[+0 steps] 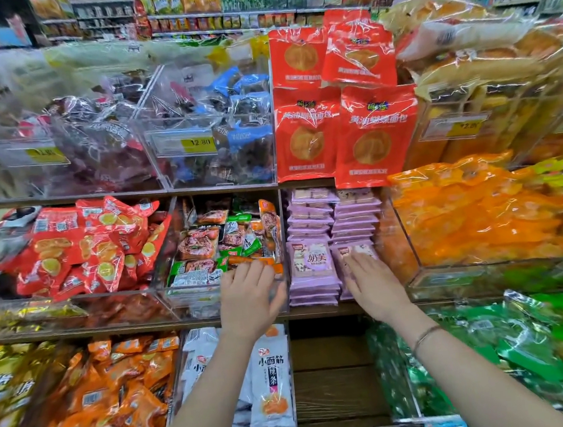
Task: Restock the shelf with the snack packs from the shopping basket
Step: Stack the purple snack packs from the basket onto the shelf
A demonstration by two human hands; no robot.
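Shelf (pixel 320 310): two purple pack stacks (pixel 311 265), two hands (pixel 247 299)

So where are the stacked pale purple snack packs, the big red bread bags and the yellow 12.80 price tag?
Pale purple snack packs (pixel 310 262): head view, front face of the left stack's top pack.
Big red bread bags (pixel 374 135): head view, centre of the front right bag.
Yellow price tag (pixel 199 142): head view, on the printed number.

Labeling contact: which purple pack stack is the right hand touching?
The right stack of purple packs; right hand lies on its front pack. The left stack is untouched.
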